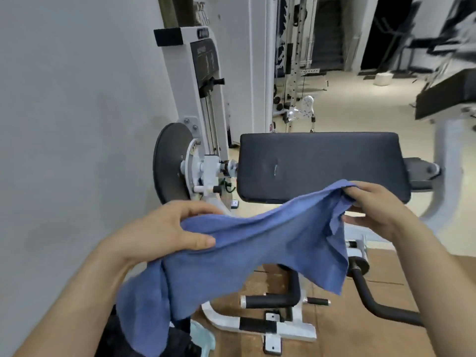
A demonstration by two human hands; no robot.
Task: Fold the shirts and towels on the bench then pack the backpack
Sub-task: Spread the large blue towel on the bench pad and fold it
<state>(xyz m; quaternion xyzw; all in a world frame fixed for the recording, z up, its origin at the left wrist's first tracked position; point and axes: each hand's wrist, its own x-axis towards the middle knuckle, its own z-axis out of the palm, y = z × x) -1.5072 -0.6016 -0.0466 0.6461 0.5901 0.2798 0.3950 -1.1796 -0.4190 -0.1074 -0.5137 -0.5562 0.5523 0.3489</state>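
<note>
1. The blue terry-cloth towel (257,253) hangs in the air between the two hands, in front of the black padded bench cushion (322,163) and not touching it.
2. The left hand (164,233) pinches one edge of the towel: the thumb lies on top and the other fingers go behind the fabric.
3. The right hand (376,202) has its fingers curled around a bunched corner at the other end, close above the near edge of the cushion.
4. I think the hands are held apart so that the cloth opens between them. It sags in the middle and a long part drops under the left wrist, so it is not yet flat enough for a fold.
5. The cushion is bare and level, so it looks like a suitable place to lay the towel down.
6. The room is a gym. A white weight-stack machine (203,81) stands by the grey wall (64,124), and more equipment stands further back on a pale floor (360,99).
7. Below the towel there is a black foam-covered handle (273,300) on a white frame.
8. I cannot find a backpack with certainty.
</note>
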